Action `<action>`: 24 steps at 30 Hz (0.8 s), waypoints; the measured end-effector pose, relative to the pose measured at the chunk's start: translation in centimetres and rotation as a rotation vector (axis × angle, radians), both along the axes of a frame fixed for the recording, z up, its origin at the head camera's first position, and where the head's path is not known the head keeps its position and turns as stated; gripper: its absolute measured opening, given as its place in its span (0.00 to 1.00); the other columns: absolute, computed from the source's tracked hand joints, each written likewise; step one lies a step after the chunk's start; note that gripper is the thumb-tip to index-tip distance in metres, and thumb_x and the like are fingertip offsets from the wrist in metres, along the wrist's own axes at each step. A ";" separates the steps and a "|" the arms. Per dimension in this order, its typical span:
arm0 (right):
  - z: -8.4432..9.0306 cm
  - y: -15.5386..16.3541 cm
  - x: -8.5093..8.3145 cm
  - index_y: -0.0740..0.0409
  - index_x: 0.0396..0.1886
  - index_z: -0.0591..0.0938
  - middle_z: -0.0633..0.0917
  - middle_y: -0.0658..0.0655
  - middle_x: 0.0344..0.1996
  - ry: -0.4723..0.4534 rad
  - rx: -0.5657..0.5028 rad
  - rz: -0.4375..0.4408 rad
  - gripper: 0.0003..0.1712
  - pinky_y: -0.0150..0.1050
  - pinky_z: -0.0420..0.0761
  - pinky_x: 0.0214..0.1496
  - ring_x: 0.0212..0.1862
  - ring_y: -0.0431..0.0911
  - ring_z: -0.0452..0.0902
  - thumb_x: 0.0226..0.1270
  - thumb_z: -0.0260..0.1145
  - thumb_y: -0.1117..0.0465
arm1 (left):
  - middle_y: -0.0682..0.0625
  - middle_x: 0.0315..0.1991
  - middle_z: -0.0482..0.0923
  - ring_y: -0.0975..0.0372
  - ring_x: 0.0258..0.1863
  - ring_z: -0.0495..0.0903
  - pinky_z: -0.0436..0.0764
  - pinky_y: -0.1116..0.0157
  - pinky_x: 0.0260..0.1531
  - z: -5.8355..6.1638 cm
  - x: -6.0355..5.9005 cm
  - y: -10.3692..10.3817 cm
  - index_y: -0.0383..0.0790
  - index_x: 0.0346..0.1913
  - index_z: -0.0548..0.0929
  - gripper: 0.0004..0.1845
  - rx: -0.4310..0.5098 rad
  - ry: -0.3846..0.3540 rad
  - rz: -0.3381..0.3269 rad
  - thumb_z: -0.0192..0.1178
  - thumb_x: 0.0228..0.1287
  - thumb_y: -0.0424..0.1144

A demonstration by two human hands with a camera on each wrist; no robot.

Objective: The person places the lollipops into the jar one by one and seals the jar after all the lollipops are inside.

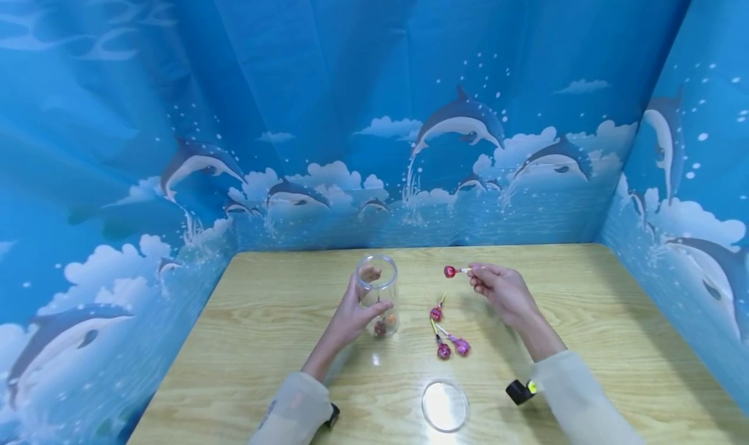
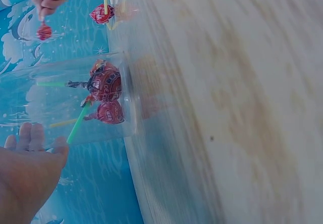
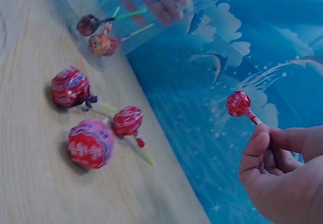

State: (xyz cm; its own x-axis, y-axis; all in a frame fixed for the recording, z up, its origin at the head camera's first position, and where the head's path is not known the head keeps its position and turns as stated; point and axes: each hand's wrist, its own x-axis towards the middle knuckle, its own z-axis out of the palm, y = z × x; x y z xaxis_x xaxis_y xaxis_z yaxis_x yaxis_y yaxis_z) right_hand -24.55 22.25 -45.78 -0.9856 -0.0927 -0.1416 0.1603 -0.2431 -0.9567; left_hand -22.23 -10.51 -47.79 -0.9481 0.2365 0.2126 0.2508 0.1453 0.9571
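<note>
Clear plastic jar [image 1: 379,294] is gripped upright by the left hand [image 1: 350,318], fingers curled round it. Right of the jar, a red lollipop [image 1: 450,271] is pinched by its stick in the right hand [image 1: 503,292], above three lollipops [image 1: 445,331] lying on the table [image 1: 263,328].

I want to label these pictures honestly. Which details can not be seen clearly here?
- Lollipop wrapper print: blurred, right wrist view.
- Stick of the held lollipop: hidden inside the right hand fingers.
- Sweets in the jar: too small in head view; left hand covers the wall.
- Lid: glare hides its form.
</note>
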 end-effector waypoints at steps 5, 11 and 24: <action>1.6 -0.1 0.4 0.77 0.68 0.69 0.85 0.52 0.40 0.027 -0.005 0.014 0.24 0.27 0.82 0.43 0.40 0.39 0.79 0.80 0.59 0.66 | 0.38 0.73 0.68 0.41 0.74 0.64 0.59 0.36 0.73 0.0 0.0 0.0 0.41 0.78 0.59 0.46 0.000 -0.005 0.004 0.73 0.62 0.37; 3.1 -0.7 0.7 0.71 0.59 0.77 0.85 0.53 0.41 0.067 -0.031 0.042 0.16 0.28 0.82 0.42 0.40 0.39 0.80 0.79 0.60 0.66 | 0.37 0.73 0.67 0.38 0.74 0.62 0.58 0.35 0.73 0.0 0.0 0.0 0.39 0.78 0.57 0.46 -0.003 -0.008 -0.003 0.73 0.63 0.38; 5.8 -3.7 1.4 0.65 0.52 0.82 0.86 0.54 0.39 0.097 -0.152 0.117 0.10 0.29 0.82 0.40 0.40 0.41 0.80 0.79 0.62 0.64 | 0.36 0.72 0.68 0.39 0.74 0.63 0.58 0.36 0.73 0.0 -0.1 -0.1 0.37 0.78 0.57 0.47 -0.001 0.000 -0.007 0.74 0.62 0.38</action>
